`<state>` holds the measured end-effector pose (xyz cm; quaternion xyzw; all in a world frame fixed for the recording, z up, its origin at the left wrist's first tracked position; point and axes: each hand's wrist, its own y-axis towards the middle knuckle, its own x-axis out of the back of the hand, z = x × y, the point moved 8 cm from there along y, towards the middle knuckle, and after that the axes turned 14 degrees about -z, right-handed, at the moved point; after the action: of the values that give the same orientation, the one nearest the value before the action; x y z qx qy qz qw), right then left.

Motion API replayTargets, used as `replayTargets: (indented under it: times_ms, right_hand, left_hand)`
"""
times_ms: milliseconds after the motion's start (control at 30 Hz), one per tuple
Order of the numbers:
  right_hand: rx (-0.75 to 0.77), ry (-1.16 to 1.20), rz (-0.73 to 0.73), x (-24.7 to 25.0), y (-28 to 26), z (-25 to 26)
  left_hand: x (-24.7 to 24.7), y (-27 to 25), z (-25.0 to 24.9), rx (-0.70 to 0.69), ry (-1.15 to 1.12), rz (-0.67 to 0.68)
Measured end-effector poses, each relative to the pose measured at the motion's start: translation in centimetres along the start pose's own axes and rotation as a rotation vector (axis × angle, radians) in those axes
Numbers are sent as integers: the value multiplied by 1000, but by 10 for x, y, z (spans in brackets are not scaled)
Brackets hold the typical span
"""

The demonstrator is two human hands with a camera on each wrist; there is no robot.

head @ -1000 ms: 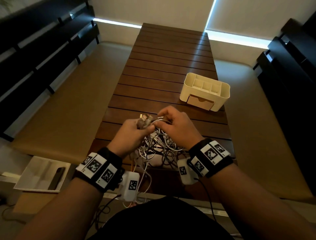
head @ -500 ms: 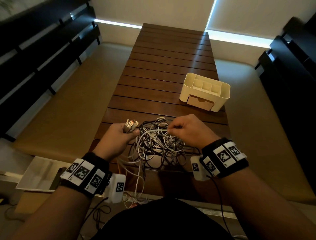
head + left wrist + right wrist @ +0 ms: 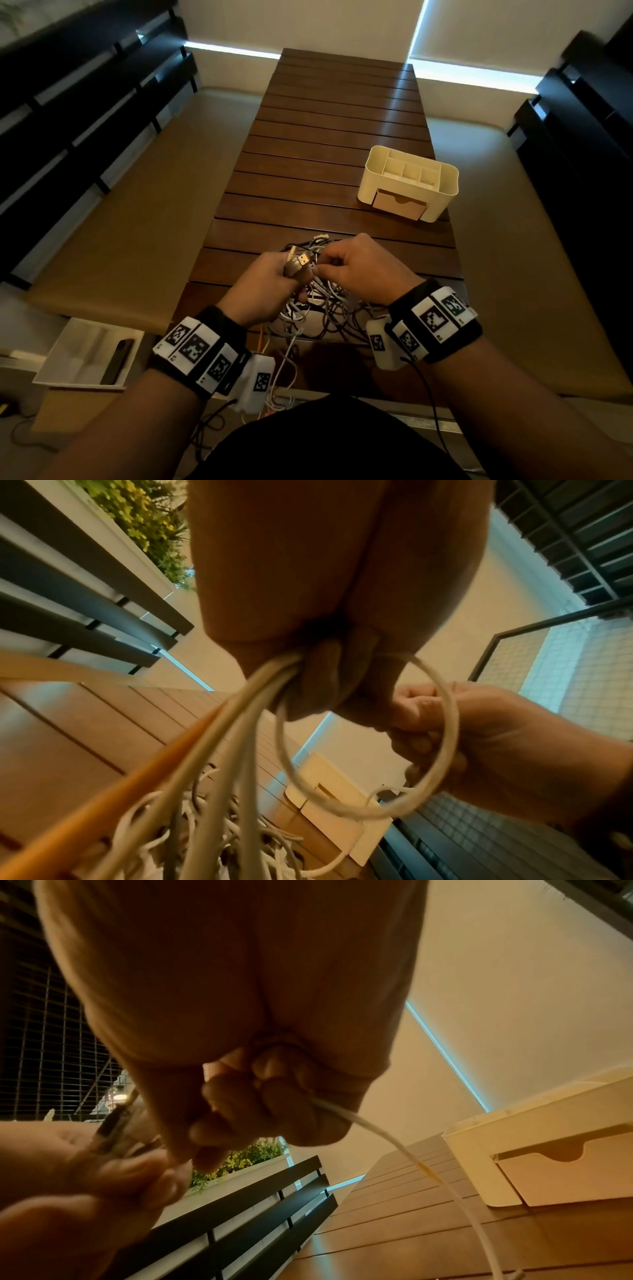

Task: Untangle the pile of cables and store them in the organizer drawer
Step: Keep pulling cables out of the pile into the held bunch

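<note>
Dim room on my feed; cool daylight leaks under the blinds past the table's far edge, glinting off the slats. Wrist views are warm, soft, edge-warped.

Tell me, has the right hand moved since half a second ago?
Yes. The right hand has moved left, further from the organizer, and now meets the left hand over the cables.

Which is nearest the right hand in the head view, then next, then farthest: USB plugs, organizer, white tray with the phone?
1. USB plugs, gripped in the left hand, just left of the right hand.
2. Organizer, ahead, slightly right, on the table.
3. White tray, low, far left, off the table.
</note>
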<state>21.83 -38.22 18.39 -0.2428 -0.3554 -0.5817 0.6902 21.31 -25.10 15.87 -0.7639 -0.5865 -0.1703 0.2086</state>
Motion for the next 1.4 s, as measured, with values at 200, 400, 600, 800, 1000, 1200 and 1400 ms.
replayTargets:
  times_ms: [200, 400, 600, 800, 1000, 1200, 1400]
  right_hand:
    - [-47, 91, -119, 17, -5, -18]
    - [-115, 97, -306, 38, 2, -42]
    - [-181, -109, -80, 12, -9, -50]
    - [-75, -369, 138, -24, -21, -43]
    - [104, -334, 110, -35, -15, -14]
    - [182, -183, -77, -19, -10, 4]
    - [84, 48, -140, -12, -18, 0]
  left_hand:
    - [70, 3, 12, 44, -162, -336]
    - [91, 11, 34, 123, -83, -322]
    - [79, -1, 48, 168, -62, -284]
    - [99, 0, 20, 114, -161, -441]
    - [43, 7, -15, -13, -101, -203]
    - [3, 6, -2, -4, -45, -61]
    - [7, 5, -9, -7, -61, -9]
